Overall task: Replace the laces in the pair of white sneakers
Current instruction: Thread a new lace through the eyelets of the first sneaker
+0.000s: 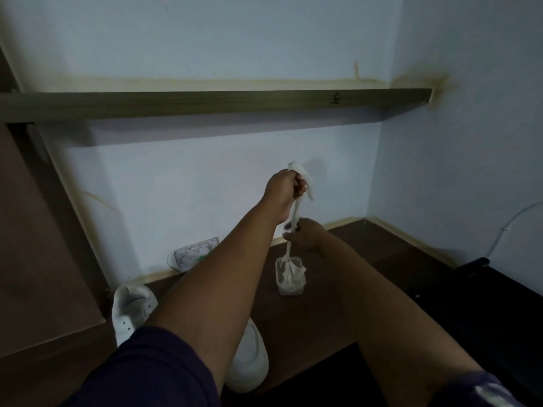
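The left hand (pixel 283 190) is gripping the limp, light lace (pixel 296 212) high; the right hand (pixel 305 235) is pinching it lower, above the tub (pixel 289 289) at six o'clock.

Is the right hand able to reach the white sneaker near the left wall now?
Probably not at once. The right hand is closed around the lace above the plastic container, and the left forearm crosses between it and the sneaker. It would need to let go first.

Dim rm; pale blue walls (pixel 205 39), wood shelf (pixel 205 102), dark desk (pixel 367 248).
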The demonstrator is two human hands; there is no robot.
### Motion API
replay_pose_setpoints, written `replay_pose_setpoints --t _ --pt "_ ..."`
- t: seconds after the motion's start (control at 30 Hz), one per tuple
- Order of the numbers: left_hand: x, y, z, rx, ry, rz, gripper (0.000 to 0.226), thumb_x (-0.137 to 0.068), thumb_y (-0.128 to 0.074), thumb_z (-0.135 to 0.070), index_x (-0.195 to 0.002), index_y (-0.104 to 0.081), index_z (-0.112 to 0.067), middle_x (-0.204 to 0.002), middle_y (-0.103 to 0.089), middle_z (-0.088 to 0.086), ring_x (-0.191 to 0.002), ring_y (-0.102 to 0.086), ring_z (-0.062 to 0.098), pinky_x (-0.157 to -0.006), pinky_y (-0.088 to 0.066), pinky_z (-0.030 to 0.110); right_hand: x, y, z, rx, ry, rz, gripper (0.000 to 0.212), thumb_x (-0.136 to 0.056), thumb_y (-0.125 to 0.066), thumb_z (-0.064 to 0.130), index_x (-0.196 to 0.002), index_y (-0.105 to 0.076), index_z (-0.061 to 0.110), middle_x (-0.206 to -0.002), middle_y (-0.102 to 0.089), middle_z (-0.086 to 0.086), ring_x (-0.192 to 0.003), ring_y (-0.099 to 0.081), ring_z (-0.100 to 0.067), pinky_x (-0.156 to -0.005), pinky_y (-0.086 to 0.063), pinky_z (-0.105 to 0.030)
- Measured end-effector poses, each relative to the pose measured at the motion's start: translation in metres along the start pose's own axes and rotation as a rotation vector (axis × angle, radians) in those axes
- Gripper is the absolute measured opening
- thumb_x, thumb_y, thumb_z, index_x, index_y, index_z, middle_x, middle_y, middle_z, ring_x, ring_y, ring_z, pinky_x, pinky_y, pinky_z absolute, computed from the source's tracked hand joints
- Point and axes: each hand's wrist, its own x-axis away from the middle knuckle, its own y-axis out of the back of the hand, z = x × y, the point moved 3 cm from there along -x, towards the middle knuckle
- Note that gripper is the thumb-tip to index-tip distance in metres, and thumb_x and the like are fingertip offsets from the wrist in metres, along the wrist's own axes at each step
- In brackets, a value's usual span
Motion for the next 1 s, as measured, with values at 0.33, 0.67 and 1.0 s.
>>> replay_pose_setpoints --t 0.33,0.67,1.0 --pt "0.003 0.048 0.037 -0.889 0.072 -0.057 0.046 -0.082 -0.066 -0.014 -0.126 -0.054 -0.006 -0.117 -0.062 0.010 -0.100 -0.057 0.024 -0.075 -0.045 0.029 -0.012 0.040 0.041 -0.405 0.101 -0.384 0.023 -0.089 -0.046 0.003 -0.091 -0.069 0.007 -0.101 -0.068 -0.013 -0.098 -0.065 -0.030 -0.093 -0.051 -0.042" --pt "-0.013 0.027 0.035 -0.602 0.009 -0.136 0.025 -0.092 -0.044 -0.006 -0.106 -0.065 -0.003 -0.106 -0.067 0.017 -0.096 -0.064 0.030 -0.087 -0.053 0.040 0.001 0.036 0.031 -0.449 0.223 -0.479 0.035 -0.085 -0.050 0.003 -0.119 -0.060 0.008 -0.103 -0.060 -0.001 -0.095 -0.055 -0.016 -0.082 -0.041 -0.023" --pt "-0.011 0.015 -0.005 -0.304 -0.188 -0.139 0.026 -0.096 -0.034 -0.006 -0.090 -0.058 -0.012 -0.087 -0.059 0.008 -0.078 -0.054 0.021 -0.073 -0.045 0.031 0.012 -0.022 -0.028 -0.322 0.067 0.008 0.046 -0.078 -0.070 0.051 -0.110 -0.065 0.019 -0.105 -0.068 0.000 -0.098 -0.063 -0.013 -0.090 -0.051 -0.035"
